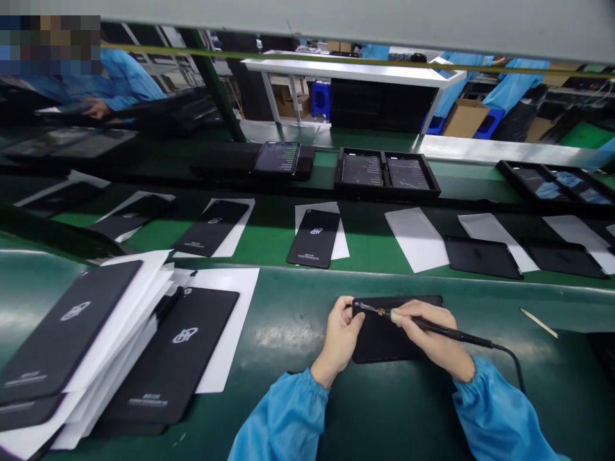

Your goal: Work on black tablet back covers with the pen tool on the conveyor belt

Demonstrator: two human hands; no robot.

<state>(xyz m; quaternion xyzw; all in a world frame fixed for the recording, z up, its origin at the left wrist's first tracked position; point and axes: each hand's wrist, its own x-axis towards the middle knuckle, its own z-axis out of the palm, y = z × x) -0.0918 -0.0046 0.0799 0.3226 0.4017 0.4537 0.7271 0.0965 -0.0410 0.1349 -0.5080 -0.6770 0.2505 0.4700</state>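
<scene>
A black tablet back cover (384, 342) lies on the green bench in front of me, its inner side facing up. My left hand (340, 333) grips its upper left corner between thumb and fingers. In my right hand (435, 333) is a soldering iron (444, 331), held like a pen, with its cable trailing off to the right. The iron's metal tip points at the cover's upper left corner, close to my left fingertips. Whether the tip touches the cover I cannot tell. Any small part at that corner is too tiny to make out.
Stacked covers with white sheets (108, 352) stand at the left. A thin pale stick (538, 322) lies right. Beyond, a green conveyor (365, 243) carries covers and paper sheets; behind it are black trays with tablets (387, 173). A person in blue (125, 80) sits at the far left.
</scene>
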